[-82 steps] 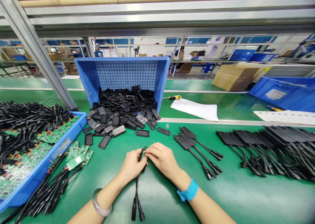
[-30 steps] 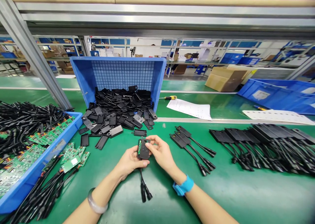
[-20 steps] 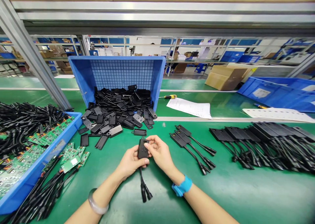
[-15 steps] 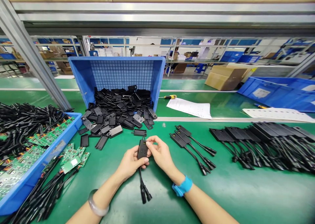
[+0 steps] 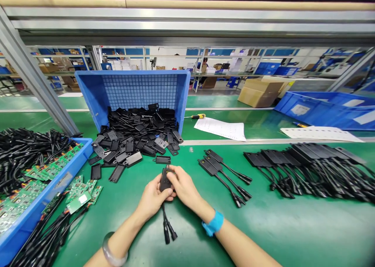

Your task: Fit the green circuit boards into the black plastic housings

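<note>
Black housing is held above the green table, near its front middle, upright between both hands, its two leads hanging below. Left hand: grip pinching the lower body between thumb and fingers. Right hand: grip closed on the upper right edge, thumb laid over the face. Progress, as judged — the cover appears on, with no circuit board showing along the visible side; whether it is fully seated cannot be told, the fingers hiding the edges.

Apparently complete: three similar units just right of the hands, and a longer overlapping row farther right. Outstanding: wired boards lying beside the blue tray, more inside it, and many loose shells spilling from the tipped blue bin — quantity not countable.
</note>
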Available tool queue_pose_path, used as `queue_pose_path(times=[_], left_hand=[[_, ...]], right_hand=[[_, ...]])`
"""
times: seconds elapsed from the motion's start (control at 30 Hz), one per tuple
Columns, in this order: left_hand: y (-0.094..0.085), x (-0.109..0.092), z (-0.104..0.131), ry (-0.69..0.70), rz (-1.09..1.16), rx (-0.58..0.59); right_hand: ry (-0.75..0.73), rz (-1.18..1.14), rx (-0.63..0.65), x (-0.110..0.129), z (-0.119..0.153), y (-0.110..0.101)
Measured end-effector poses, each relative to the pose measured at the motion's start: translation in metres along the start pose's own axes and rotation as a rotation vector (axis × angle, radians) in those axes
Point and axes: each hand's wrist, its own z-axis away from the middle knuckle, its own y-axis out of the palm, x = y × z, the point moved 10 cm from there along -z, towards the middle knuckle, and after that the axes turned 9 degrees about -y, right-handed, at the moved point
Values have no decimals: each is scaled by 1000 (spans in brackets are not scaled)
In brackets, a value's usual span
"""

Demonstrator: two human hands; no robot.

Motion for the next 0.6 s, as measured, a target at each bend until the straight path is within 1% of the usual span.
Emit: queue_pose_path(times=[0.03,0.1,0.17,0.2,0.3,0.33,0.4,0.43,0.5,0.53,0.6], left_hand=[[3,-1,0,13,47,30],[9,1,0,14,98,111],[11,6,0,-14,81,157],[9,7,0,-22,58,151],[-2,7,0,-7,-34,67],[-4,5,1,8,-66,38],[-7,-2,3,55,-146,-17],[-8,-7,4,86,-197,-49],[-13,-23,8,165,-341,-137],[-17,-34,12,204,-436,-193],[-28,-57,25,261,-672,-302]], right_hand=[[-60,131,5,10,1,-1],[-121,361,77,22,2,1],[-111,572,161,23,1,-1],[-88,681,186,20,0,-6],[11,998,211,5,-2,-34],[41,1081,215,-2,-2,-44],[57,1201,233,-14,-2,-59],[49,1250,215,-18,-3,-67],[-27,1320,143,-19,-4,-75],[-63,1328,112,-19,-4,-76],[-141,1295,76,-18,-4,-71]])
